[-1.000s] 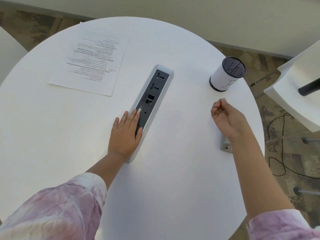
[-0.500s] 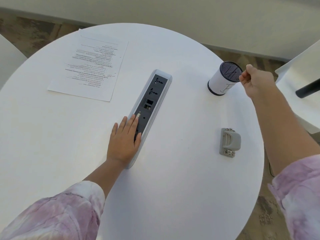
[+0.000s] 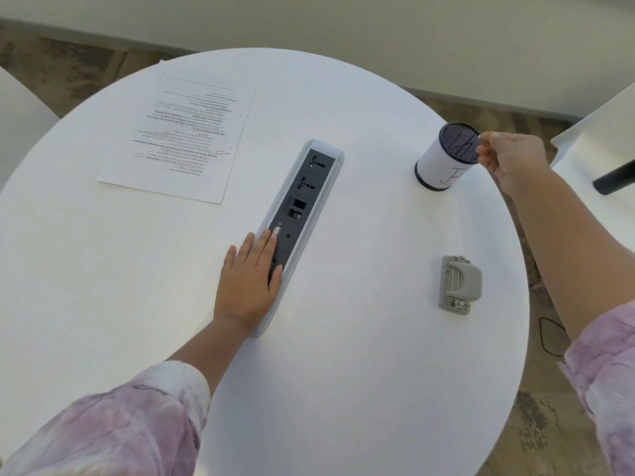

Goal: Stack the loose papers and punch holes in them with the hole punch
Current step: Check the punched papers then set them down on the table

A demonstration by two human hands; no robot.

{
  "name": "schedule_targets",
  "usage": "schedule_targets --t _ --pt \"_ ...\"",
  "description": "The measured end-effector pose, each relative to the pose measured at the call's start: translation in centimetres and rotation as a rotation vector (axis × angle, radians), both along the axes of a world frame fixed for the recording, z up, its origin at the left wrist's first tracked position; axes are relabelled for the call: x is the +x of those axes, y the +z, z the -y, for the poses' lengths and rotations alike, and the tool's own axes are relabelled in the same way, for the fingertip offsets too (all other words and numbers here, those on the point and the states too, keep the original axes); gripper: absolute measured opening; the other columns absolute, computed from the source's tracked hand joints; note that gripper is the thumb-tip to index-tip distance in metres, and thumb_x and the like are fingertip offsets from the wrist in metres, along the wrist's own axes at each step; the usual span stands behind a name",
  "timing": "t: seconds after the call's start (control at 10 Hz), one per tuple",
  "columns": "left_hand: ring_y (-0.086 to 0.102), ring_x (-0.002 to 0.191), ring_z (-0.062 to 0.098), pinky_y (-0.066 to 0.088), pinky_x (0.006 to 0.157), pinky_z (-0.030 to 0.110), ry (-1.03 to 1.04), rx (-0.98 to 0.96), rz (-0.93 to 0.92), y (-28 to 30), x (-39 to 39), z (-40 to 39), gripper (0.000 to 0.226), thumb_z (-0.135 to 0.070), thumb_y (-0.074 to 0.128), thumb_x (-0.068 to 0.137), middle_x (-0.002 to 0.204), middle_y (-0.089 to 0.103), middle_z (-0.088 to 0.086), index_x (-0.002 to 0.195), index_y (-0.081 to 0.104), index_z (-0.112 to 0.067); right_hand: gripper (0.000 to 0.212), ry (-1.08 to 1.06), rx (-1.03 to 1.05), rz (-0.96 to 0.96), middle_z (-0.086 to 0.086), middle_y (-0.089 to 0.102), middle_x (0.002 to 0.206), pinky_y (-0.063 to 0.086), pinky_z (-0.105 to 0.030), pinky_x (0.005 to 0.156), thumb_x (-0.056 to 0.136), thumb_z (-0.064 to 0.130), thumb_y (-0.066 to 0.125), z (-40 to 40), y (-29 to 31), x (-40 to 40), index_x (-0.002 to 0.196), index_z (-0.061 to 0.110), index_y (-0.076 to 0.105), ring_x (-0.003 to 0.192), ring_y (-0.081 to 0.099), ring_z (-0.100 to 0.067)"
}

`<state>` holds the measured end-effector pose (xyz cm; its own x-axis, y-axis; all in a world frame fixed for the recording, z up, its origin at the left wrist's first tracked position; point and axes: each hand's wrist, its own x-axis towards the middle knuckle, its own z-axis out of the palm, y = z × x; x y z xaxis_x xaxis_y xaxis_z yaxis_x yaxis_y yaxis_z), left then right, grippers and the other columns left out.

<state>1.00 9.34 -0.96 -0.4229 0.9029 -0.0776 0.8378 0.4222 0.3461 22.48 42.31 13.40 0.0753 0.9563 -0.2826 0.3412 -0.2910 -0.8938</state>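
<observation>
While right hand [image 3: 512,159] pinches rim of white mesh-topped cylindrical cup [image 3: 446,156]: left hand [image 3: 247,283] flat, holding nothing.
Grey metal hole punch [image 3: 460,286]: nearer right hand, toward body.
Printed white paper sheets [image 3: 182,132]: far-left, beyond left hand.

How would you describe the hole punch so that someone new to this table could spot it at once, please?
On the round white table, look right of the long grey socket strip down its middle. Near the table's right edge, nearer the person than the mesh-topped cup, lies the hole punch. It is the only small, squat grey-beige thing there, with metal fittings.
</observation>
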Motion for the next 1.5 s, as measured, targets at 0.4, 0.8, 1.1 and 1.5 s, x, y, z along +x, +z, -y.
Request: schedule_targets --t 0.4,0.8,1.1,1.5 --pt "0.024 0.142 0.022 0.015 0.116 0.043 0.004 0.005 -0.007 0.1 0.0 -0.1 0.062 -0.043 0.014 0.090 0.153 0.029 -0.003 0.145 0.029 -0.018 0.029 0.225 0.148 0.363 -0.017 0.063 0.120 0.049 -0.023 0.080 0.094 0.008 0.048 -1.2 -0.9 0.2 0.120 0.006 0.061 0.067 0.052 -0.004" --pt "0.024 0.142 0.023 0.016 0.116 0.044 0.001 0.024 -0.008 0.1 0.0 -0.1 0.060 -0.041 0.018 0.092 0.152 0.031 -0.002 0.145 0.030 -0.017 0.030 0.352 0.286 0.370 -0.005 0.065 0.099 0.039 -0.008 0.068 0.089 0.014 0.056 3.3 -2.3 0.0 0.118 0.010 0.063 0.078 0.054 -0.006" --pt "0.022 0.143 0.023 0.013 0.117 0.044 0.004 0.035 -0.013 -0.3 0.0 -0.1 0.051 -0.030 0.037 0.096 0.153 0.029 -0.001 0.145 0.028 -0.017 0.012 0.557 0.039 0.387 -0.007 0.065 0.078 0.049 -0.037 0.079 0.083 0.008 0.061 15.2 -8.3 0.9 0.092 0.015 0.067 0.074 0.058 -0.021" --pt "0.018 0.144 0.022 0.010 0.118 0.043 0.003 0.012 -0.019 -0.3 0.0 0.0 0.052 -0.028 0.034 0.097 0.155 0.024 -0.002 0.146 0.024 -0.017 0.008 0.696 0.098 0.647 0.002 0.058 0.087 0.040 -0.023 0.069 0.081 0.014 0.060 21.6 -10.9 3.0 0.087 0.018 0.063 0.076 0.054 -0.010"
